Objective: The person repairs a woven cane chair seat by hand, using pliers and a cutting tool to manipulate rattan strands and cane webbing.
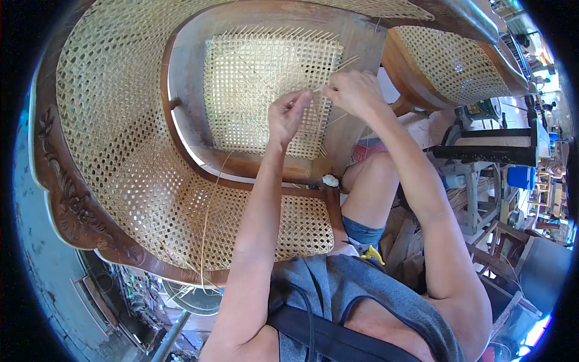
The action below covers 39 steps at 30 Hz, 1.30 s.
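My left hand [286,118] is over the right part of a woven cane seat panel [247,90], its thumb and fingers pinched together on a thin pale cane strand [318,89]. Close by on the right, my right hand [354,92] is closed on the same strand, over the wooden seat frame [356,45]. Loose strand ends stick out along the panel's top and right edges. The fingertips partly hide the strand. The panel is set in a carved wooden chair [78,205] with cane mesh in its curved back.
A long loose cane strand [208,217] hangs down over the chair's lower mesh. Another cane-backed piece [452,63] stands at upper right. A metal basin [196,300] sits below the chair. Wooden stools and a blue container [521,177] are at right.
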### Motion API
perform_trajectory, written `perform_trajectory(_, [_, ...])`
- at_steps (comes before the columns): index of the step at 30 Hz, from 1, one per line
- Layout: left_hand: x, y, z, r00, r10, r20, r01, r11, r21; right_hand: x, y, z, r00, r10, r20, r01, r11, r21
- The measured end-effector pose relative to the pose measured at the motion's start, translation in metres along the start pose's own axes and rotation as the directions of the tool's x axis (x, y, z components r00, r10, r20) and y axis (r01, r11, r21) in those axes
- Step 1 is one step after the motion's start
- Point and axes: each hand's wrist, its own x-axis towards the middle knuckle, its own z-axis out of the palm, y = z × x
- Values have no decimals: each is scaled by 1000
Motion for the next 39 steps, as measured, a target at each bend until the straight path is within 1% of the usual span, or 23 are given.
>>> perform_trajectory(2, [1,-8,-7,995,-75,-67,63,983,-172,10,-6,22,999,-18,28,18,1000,8])
perform_trajectory(3, [2,-16,-7,993,-41,-115,11,967,-254,14,-8,35,997,-44,59,43,999,14])
perform_trajectory(4, [3,-25,-10,993,-42,-113,11,966,-258,15,-8,45,997,-41,60,41,999,11])
perform_trajectory(6, [2,-36,-19,990,-9,-139,7,1000,-22,15,-15,55,991,-39,128,35,999,33])
perform_trajectory(7, [0,-38,-21,990,-17,-140,14,1000,-23,13,-20,50,980,-29,197,28,1000,5])
perform_trajectory(10, [0,-32,-24,989,66,-129,-42,982,183,19,-24,50,969,-36,243,35,999,7])
perform_trajectory(14, [-3,-22,-22,984,65,-164,-21,966,256,26,-32,45,951,-35,308,19,998,55])
perform_trajectory(17, [0,-34,-23,984,51,-173,-5,966,260,34,-38,53,942,34,335,-39,999,9])
perform_trajectory(19, [2,-39,-23,985,92,-144,-55,969,242,40,-41,61,947,-32,320,51,997,-53])
perform_trajectory(20, [2,-41,-24,986,92,-139,-57,969,242,40,-38,63,947,-28,319,47,998,-52])
perform_trajectory(23, [7,-33,-26,991,85,-103,-43,933,357,41,-34,56,943,12,332,-17,1000,12])
perform_trajectory(25, [5,-22,-21,991,95,-92,-36,864,503,40,-29,52,919,52,392,-85,994,68])
perform_trajectory(27, [5,-24,-18,997,42,-68,-2,861,508,35,-28,57,929,34,367,-53,998,42])
perform_trajectory(28, [8,-60,-18,989,127,-76,-78,881,466,35,-28,68,950,-8,313,17,999,-27])
perform_trajectory(29, [5,-45,-14,984,153,-90,-96,885,455,33,-26,82,979,-12,204,29,997,-78])
perform_trajectory(30, [3,-22,-10,990,101,-103,-47,902,429,34,-25,94,993,-15,117,19,999,-36])
perform_trajectory(31, [1,-18,-11,947,317,-59,-245,827,506,29,-21,94,994,-32,100,29,999,30])
perform_trajectory(32, [2,-26,-12,929,367,-49,-287,798,530,27,-16,90,994,-64,93,55,993,101])
perform_trajectory(33, [0,-25,-12,954,294,-64,-222,832,508,25,-7,77,997,-49,59,43,994,103])
perform_trajectory(34, [-2,-19,-10,947,317,-46,-250,822,512,19,3,65,996,17,84,-26,993,115])
perform_trajectory(36, [-6,-10,-8,979,161,-123,-103,920,379,13,20,53,992,83,96,-94,987,127])
perform_trajectory(37, [-2,-13,-7,960,246,-130,-177,900,398,11,29,54,993,91,75,-101,983,154])
perform_trajectory(39, [-10,-1,1,953,259,-159,-176,897,405,3,31,54,997,47,55,-58,975,215])
